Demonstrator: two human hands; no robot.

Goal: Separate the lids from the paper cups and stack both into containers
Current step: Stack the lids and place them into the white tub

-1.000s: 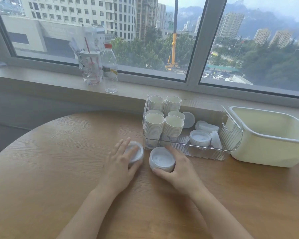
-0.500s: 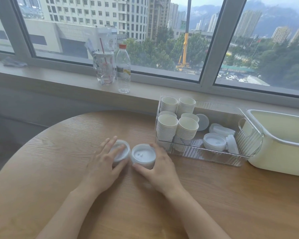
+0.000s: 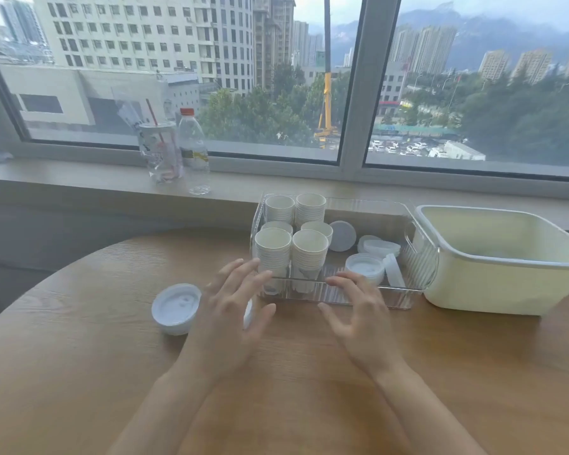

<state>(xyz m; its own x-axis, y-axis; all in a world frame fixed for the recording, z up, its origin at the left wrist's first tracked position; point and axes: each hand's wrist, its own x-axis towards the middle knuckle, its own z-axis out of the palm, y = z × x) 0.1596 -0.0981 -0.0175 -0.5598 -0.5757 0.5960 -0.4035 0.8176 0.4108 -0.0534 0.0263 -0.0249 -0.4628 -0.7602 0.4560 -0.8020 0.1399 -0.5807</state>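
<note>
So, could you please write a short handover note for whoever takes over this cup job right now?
Left hand: open, fingers spread, holding nothing, above the table.
Right hand: open, holding nothing, in front of the clear bin.
One lidded cup stands on the table left of the left hand; a second white piece shows just behind that hand, mostly hidden.
Done: six cup stacks fill the clear bin's left side, loose lids its right side.
Left: take the lid off the lidded cup, check the hidden piece, then stack both in the bin.
The cream tub is beside the bin; its contents are unclear.
</note>
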